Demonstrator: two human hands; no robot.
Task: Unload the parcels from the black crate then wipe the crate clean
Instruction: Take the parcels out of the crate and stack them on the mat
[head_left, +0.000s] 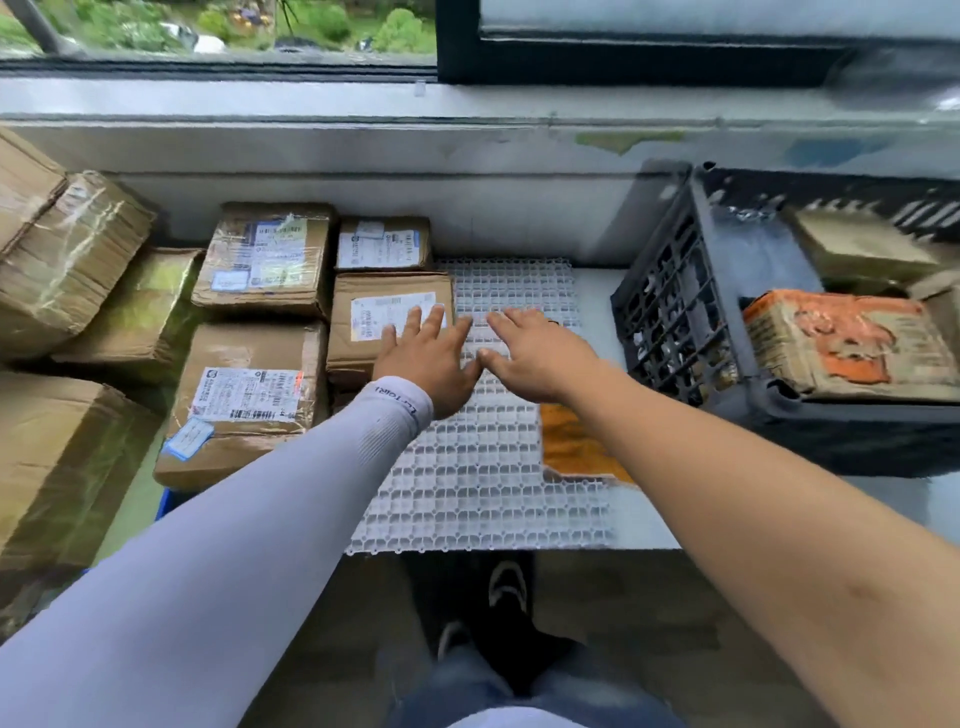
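Head view, my left hand (429, 358) flat on a brown parcel (389, 322), right hand (535, 353) spread wide over white mat (483, 483), black crate (670, 306) beside.

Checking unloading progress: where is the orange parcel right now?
In the head view the orange parcel lies at the right, inside the black crate, nearest its front edge, with a brown parcel behind it.

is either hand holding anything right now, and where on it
Nothing is held. The left hand lies open with fingertips over the nearest parcel; the right hand is open above the white mat.
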